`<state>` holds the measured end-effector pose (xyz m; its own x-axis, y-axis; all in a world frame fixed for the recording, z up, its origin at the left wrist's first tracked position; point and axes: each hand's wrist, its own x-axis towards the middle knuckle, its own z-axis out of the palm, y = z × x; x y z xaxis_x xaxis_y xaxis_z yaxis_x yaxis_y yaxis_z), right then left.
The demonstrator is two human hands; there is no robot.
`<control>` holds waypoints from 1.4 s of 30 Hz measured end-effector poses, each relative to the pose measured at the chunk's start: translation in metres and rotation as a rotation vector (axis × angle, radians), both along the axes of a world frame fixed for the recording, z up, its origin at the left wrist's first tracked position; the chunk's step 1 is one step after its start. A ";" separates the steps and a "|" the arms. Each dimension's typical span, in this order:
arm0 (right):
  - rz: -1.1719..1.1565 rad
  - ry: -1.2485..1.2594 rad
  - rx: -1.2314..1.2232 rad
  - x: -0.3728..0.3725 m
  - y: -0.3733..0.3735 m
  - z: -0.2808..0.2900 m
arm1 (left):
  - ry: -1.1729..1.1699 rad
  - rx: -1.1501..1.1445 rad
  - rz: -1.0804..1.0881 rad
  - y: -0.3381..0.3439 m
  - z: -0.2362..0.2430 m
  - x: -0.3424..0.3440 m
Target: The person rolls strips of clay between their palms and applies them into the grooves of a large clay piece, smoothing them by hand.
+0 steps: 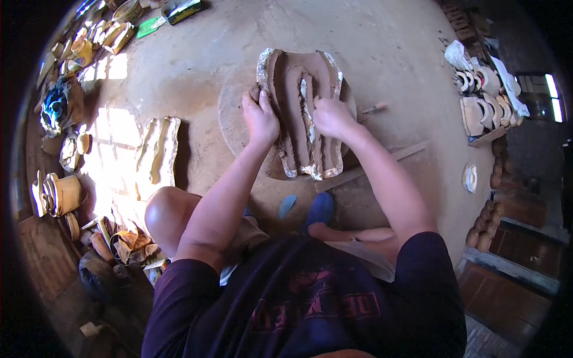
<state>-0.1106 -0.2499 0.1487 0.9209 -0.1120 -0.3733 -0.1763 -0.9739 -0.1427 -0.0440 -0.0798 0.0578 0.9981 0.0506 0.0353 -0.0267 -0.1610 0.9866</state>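
round board (pixel 231 118) under both hands, plaster mould (pixel 262 63) on it between them, clay (pixel 288 110) lining most of it. right hand (pixel 334 117)'s clenched, can't tell on what, beside a bare white strip (pixel 309 122) (so partway, i'd guess). left hand (pixel 261 118)'s pinching a clay lump (pixel 255 90).

Harsh glare left, right seemingly murky.

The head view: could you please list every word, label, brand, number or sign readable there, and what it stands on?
Dark shirt: reddish lettering, partly blurred; I won't copy its wording.
Dark box, upper left: any print too small to read.
Clay-lined mould: no text visible.
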 end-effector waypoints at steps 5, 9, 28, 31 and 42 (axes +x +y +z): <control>-0.028 0.086 -0.045 -0.034 0.013 0.009 | -0.030 0.000 0.045 0.000 0.005 -0.008; -0.032 0.049 -0.060 -0.063 0.016 0.009 | -0.025 -0.013 0.065 -0.003 0.013 -0.013; -0.117 -0.014 0.067 -0.196 0.075 0.020 | 0.139 0.097 -0.031 0.004 0.019 -0.007; -0.040 -0.224 0.191 -0.205 0.057 0.027 | 0.122 -0.012 -0.062 0.005 0.009 -0.020; -0.618 -0.421 0.803 -0.068 -0.037 -0.017 | 0.023 -0.098 -0.017 -0.015 -0.001 -0.050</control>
<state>-0.1788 -0.2866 0.1315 0.8604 -0.4632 -0.2125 -0.3903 -0.3309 -0.8591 -0.0941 -0.0944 0.0567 0.9993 0.0359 0.0076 -0.0053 -0.0634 0.9980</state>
